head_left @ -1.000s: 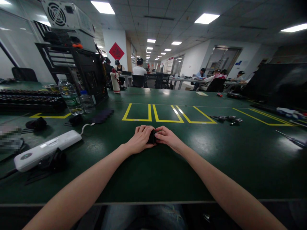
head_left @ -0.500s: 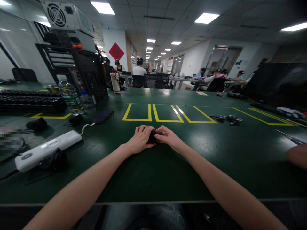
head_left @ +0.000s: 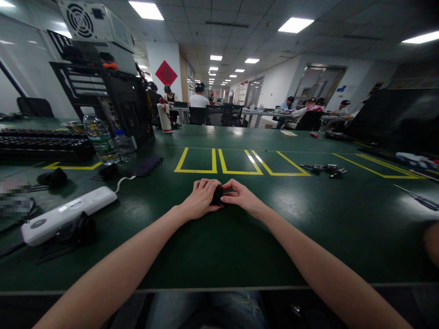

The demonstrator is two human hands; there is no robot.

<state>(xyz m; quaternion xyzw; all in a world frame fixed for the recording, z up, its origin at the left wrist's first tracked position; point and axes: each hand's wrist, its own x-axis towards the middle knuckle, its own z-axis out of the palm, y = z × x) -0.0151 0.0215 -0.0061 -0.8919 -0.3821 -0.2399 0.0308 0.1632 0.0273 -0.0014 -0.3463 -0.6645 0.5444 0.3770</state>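
Head view | left hand [head_left: 199,199] held small black object [head_left: 216,196] | right hand [head_left: 243,197] pinched its edge | slip was possible from uneven pressure

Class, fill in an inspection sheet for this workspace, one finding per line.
Surface: green table with yellow tape; spills, nothing seen.
Things: small black object, partly hidden.
Clutter: long white device and labelled bottle, left; pointed tool, right.
Hands: left hand grips the small black object; right hand at its side.
Cables: white cable beyond the device, dark cable at its near end.
Surroundings: seated people behind; blurred limb at right edge.
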